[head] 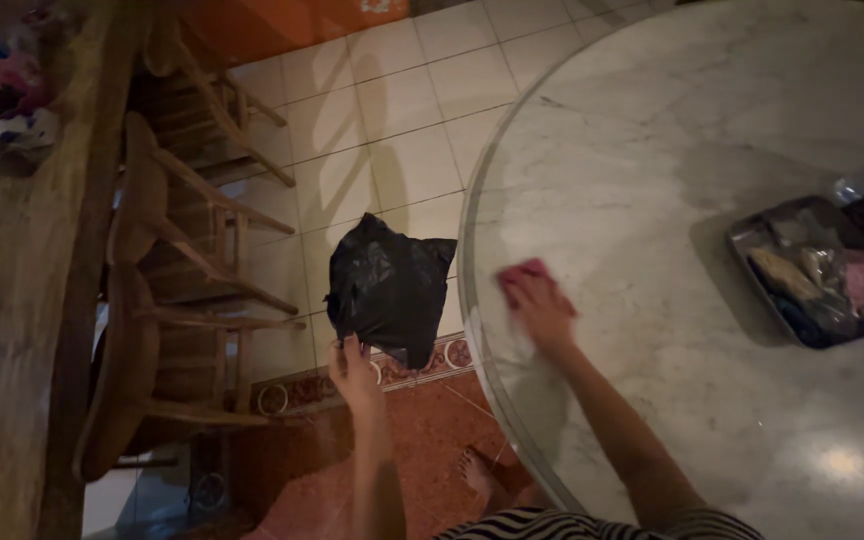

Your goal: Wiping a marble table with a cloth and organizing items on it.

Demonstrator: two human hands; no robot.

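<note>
A: How much of the wiping was judged to be done?

B: It was taken to be under way, not finished. A small pink cloth (522,272) was pressed flat under the right hand (542,308) near the edge of the round white marble surface (672,130), under the fingertips. The stone around that hand was seen to carry a dull, streaked sheen, while the stretch beyond it, further from the hand, looked much the same, so how much had been covered could not be told. Most of the surface was judged to be left.

A: And the grip on each side?

B: The right grip was laid flat, fingers down on the cloth rather than curled round it. The left hand (357,372) was closed on the lower edge of a crumpled black plastic bag (390,288), which was held off the surface, out over the tiled floor (402,110), just above that hand.

A: What was in the bag?

B: That was hidden; the bag was opaque, and its mouth could not be made out.

A: Any other container?

B: A dark rectangular tray (742,250) was set well to the right of the right hand, on the surface. Mixed small items were seen in it, one pink, one tan, others dark, too dim to be named.
</note>
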